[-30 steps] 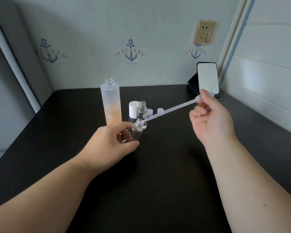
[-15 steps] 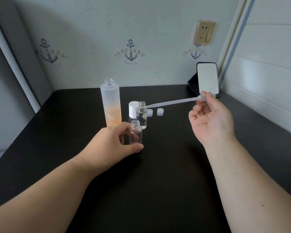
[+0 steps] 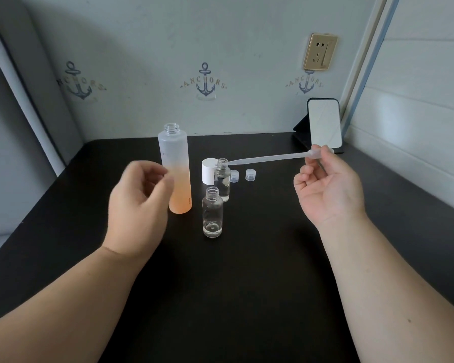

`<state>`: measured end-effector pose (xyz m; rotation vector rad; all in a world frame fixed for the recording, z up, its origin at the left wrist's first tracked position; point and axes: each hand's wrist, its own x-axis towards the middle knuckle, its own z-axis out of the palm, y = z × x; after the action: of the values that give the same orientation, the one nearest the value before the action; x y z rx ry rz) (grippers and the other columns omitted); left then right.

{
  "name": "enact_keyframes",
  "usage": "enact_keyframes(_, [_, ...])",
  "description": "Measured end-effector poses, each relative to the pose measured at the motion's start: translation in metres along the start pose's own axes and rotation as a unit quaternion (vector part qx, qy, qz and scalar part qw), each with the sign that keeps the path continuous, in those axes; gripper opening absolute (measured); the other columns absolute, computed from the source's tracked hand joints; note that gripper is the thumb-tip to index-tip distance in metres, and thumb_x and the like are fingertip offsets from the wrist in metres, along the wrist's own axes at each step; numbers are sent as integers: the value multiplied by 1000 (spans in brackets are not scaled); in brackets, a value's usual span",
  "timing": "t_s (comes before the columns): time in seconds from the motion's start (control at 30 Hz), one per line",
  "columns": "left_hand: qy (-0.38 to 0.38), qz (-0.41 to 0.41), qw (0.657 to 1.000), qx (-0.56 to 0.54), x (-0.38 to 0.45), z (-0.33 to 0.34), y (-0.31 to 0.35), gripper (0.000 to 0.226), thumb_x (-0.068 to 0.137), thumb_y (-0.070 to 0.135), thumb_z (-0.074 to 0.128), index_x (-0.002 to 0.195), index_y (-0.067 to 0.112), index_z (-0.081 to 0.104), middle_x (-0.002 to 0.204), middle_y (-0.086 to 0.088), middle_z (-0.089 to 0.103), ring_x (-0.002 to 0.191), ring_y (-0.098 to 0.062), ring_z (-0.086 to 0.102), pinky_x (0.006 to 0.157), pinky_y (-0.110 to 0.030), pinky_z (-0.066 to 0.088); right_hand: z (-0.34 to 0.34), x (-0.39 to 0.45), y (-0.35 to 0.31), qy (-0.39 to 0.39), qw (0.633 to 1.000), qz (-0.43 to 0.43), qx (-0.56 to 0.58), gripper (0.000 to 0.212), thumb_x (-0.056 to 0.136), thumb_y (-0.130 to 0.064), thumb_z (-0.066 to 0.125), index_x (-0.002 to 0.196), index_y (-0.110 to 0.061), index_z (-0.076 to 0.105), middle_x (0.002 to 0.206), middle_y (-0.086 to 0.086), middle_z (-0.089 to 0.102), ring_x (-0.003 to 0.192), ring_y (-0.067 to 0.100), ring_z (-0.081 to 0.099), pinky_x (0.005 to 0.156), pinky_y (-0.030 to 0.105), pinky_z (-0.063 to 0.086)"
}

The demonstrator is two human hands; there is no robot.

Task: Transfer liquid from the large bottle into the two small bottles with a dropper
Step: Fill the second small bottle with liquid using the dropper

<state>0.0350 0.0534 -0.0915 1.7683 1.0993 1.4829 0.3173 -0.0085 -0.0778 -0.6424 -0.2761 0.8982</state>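
A tall frosted bottle [image 3: 175,169] with an orange lower half stands uncapped on the black table [image 3: 220,297]. Two small clear bottles stand upright to its right: the near one [image 3: 212,213] with a little liquid at the bottom, the far one [image 3: 222,182] behind it. My right hand [image 3: 328,184] pinches the bulb of a clear plastic dropper [image 3: 270,158]; its tip lies over the far small bottle's mouth. My left hand [image 3: 139,200] hovers blurred beside the tall bottle with loosely curled fingers, holding nothing.
A white cap [image 3: 209,171] stands behind the far small bottle. Two small clear caps [image 3: 234,176] [image 3: 250,175] lie to its right. A phone [image 3: 324,122] leans on a stand at the back right, below a wall socket [image 3: 320,51].
My left hand set the near small bottle upright on the table, let it go and moved left. The dropper's tip rose out of that bottle and swung to the far small bottle's mouth.
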Motion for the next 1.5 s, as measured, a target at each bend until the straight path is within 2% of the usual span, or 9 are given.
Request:
enact_keyframes(0.07, [20,-36,999,-1,8,1,-5,30,89,23,68,111,39,54,96,16,60,86,8,58,72,-21,47,0,0,1,-1,1000,3,-10,9,89,-14,73,94,-8,76,78,2,69,56,13,55,53,23,46])
enact_keyframes(0.23, [-96,-94,991,15,16,13,-17,64,87,35,76,141,37,42,109,28,57,99,11,57,75,-14,44,1,1,2,2,999,11,-30,6,92,-13,72,92,-8,76,82,3,71,57,12,58,54,23,47])
enact_keyframes(0.33, [-103,-87,989,67,17,17,-20,48,88,41,74,128,43,46,99,30,58,85,22,57,65,-9,40,1,1,3,1,999,14,-34,8,92,-15,73,89,-10,79,84,4,72,58,12,59,54,23,48])
enact_keyframes(0.5, [-86,-73,993,40,15,13,-17,43,88,30,77,114,50,50,91,34,63,86,21,58,57,-7,46,1,0,2,-15,1000,16,-15,8,93,-16,73,90,-10,77,83,3,70,59,12,58,56,23,48])
enact_keyframes(0.67, [-95,-32,993,60,10,9,-8,50,85,27,77,101,66,51,103,38,59,95,12,58,77,-23,49,0,-1,0,-38,999,2,17,11,93,-19,72,93,-9,76,85,2,69,61,12,57,58,22,47])
enact_keyframes(0.97, [-95,1,991,94,11,9,-8,64,84,22,78,95,77,47,101,43,57,96,20,51,73,-18,39,1,-2,-1,-32,999,-16,-5,11,93,-18,73,101,-10,74,86,3,71,60,12,59,57,22,48])
enact_keyframes(1.13, [-78,34,985,149,14,8,-16,54,84,20,78,118,55,55,100,31,55,98,24,43,74,-13,33,0,-2,-1,-20,999,-35,-17,10,92,-16,74,100,-11,74,84,2,72,59,11,58,57,21,48])
enact_keyframes(1.3, [-69,57,976,196,14,7,-21,53,83,17,79,127,40,62,99,28,51,96,3,43,79,-12,31,1,-3,-2,-49,996,-42,-59,15,91,-14,73,78,-16,81,83,1,73,60,9,56,59,20,47])
enact_keyframes(1.5, [-77,81,973,203,12,12,-21,58,79,11,82,130,30,65,110,20,56,109,-14,52,92,-26,36,5,-8,4,-137,982,-48,-123,11,88,-10,73,86,-16,82,86,6,76,65,8,63,64,18,50])
